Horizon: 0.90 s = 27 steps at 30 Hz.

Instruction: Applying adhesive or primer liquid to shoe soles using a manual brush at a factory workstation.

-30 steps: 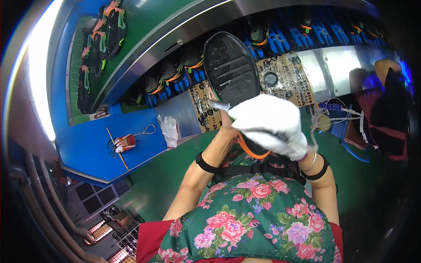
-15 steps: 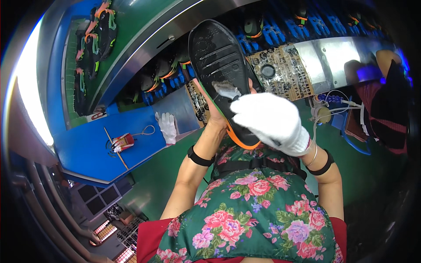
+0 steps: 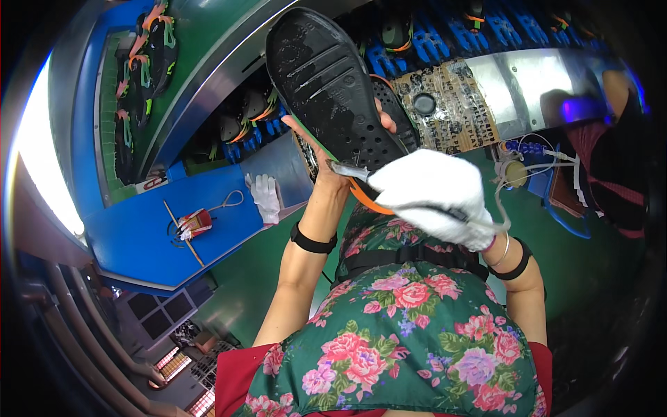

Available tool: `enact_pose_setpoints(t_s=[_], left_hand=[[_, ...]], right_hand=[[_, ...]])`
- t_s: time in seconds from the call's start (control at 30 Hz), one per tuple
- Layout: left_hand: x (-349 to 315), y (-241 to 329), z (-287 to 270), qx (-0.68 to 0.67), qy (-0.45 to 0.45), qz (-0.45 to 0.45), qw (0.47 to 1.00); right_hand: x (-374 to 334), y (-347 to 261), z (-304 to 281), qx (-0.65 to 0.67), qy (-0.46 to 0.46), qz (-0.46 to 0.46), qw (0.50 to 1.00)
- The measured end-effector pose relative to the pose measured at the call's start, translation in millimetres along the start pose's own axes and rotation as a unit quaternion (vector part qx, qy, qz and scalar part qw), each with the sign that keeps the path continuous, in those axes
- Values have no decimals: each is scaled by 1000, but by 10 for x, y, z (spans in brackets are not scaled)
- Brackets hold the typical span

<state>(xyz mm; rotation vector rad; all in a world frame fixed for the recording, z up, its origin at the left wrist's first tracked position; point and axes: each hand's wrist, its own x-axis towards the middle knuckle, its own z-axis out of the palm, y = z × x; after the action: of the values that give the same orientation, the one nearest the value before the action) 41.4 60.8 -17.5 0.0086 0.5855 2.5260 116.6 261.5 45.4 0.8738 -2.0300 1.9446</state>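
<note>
A black shoe sole [image 3: 316, 69] is held up in front of me, its grooved and hole-dotted face toward me, with an orange and green edge. My left hand [image 3: 324, 158] is bare and closed around it from beneath; most of the palm is hidden. A second black perforated sole [image 3: 397, 104] shows partly behind the first. My right hand [image 3: 431, 191], in a white knitted glove, is closed on a flat brush [image 3: 349, 171]. The brush tip lies at the sole's lower left edge. A thin hose [image 3: 479, 221] runs back along the glove.
Shoes on blue holders [image 3: 431, 52] line the far side. Beyond the soles lies a taped cardboard sheet [image 3: 455, 104]. On the blue side table [image 3: 132, 240] are a red container [image 3: 195, 224] and a white glove [image 3: 265, 198]. Another person's arm [image 3: 617, 94] shows at right.
The sole has moved up and left. My right hand has drawn the brush down and left, from the sole's middle to its lower left edge.
</note>
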Motion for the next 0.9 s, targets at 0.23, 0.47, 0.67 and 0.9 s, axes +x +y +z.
enact_pose_setpoints(t_s=[0.23,0.47,0.67,0.9], left_hand=[[71,107,102,22,-57,3,998],[130,161,90,36,-83,62,994],[194,191,108,53,-113,92,988],[287,256,31,66,-162,95,980]], right_hand=[[-71,16,54,-57,24,-16,998],[-85,7,45,-41,44,12,998],[-129,88,27,35,80,70,994],[-160,71,25,43,77,88,992]])
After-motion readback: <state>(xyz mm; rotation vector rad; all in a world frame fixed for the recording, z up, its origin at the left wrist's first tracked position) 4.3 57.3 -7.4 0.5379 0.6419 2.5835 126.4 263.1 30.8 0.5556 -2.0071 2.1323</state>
